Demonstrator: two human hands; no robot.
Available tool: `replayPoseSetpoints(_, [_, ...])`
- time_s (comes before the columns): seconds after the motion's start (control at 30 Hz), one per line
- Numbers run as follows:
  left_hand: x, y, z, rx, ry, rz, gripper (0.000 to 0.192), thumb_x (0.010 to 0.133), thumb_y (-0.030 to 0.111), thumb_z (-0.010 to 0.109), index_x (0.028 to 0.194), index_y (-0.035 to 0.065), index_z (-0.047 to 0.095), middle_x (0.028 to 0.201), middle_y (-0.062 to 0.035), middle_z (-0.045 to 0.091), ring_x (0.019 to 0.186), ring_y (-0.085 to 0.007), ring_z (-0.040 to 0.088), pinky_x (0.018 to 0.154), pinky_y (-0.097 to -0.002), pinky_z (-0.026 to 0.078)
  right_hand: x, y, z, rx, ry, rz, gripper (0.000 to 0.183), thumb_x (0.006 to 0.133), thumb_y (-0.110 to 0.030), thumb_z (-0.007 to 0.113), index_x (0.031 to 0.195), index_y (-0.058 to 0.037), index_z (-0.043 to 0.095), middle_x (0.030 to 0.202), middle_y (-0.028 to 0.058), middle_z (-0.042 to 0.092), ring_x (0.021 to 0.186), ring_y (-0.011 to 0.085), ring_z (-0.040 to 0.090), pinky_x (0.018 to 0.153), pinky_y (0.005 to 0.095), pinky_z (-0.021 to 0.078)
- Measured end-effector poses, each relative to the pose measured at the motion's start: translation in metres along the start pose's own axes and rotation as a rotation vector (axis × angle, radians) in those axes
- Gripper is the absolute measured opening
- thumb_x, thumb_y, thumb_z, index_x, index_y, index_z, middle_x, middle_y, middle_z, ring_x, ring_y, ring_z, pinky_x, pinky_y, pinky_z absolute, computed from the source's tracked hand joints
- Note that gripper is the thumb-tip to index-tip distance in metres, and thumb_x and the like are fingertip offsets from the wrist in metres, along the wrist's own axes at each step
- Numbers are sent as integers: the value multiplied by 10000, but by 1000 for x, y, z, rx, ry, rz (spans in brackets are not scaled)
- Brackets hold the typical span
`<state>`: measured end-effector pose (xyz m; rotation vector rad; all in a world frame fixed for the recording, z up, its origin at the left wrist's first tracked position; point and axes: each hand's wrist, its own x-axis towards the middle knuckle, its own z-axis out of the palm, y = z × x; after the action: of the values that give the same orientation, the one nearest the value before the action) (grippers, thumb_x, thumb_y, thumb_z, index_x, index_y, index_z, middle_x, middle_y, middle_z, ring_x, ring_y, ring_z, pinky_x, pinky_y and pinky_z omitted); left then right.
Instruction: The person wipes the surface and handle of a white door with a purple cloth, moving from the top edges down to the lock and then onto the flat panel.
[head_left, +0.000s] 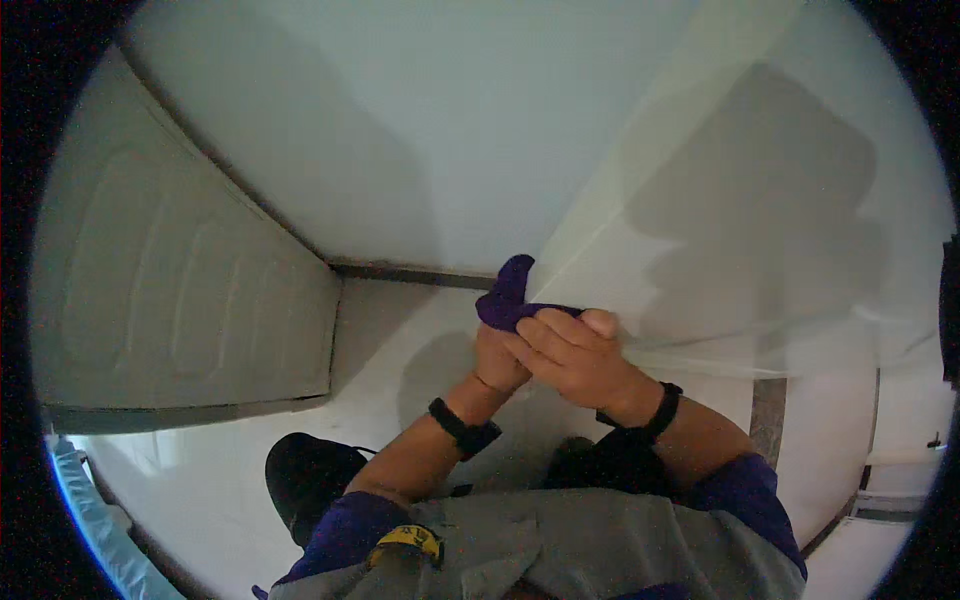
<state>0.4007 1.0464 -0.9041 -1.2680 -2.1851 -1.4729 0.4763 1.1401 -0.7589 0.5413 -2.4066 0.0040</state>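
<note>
A crumpled purple cloth (510, 294) is bunched between my two hands at the middle of the view, near the foot of the wall. My left hand (496, 361) grips it from below, its fingers mostly hidden by the cloth and the other hand. Pressed against the cloth from the right, my right hand (574, 356) has its fingers curled over the cloth's lower edge. The two hands touch. Each wrist wears a black band.
A pale appliance-like side panel (187, 262) with pressed grooves stands at the left. Ahead rises a white wall (465, 135) with a dark baseboard (420, 276). Sheer whitish curtain material (675, 300) hangs at the right above the light floor (390, 330). Light blue fabric (112, 525) lies lower left.
</note>
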Motion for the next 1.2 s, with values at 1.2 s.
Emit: replayPoseSetpoints(1.2, [52,140,-362,953,631,374,364,787,132,697,1107,68,537,1025,-181,596,910,-335,600,825,-427,478,238,-94,16,912,229,-65,469,709,-76,662,1152,-66,509,1010,177,490,929,360,495,815,427,443])
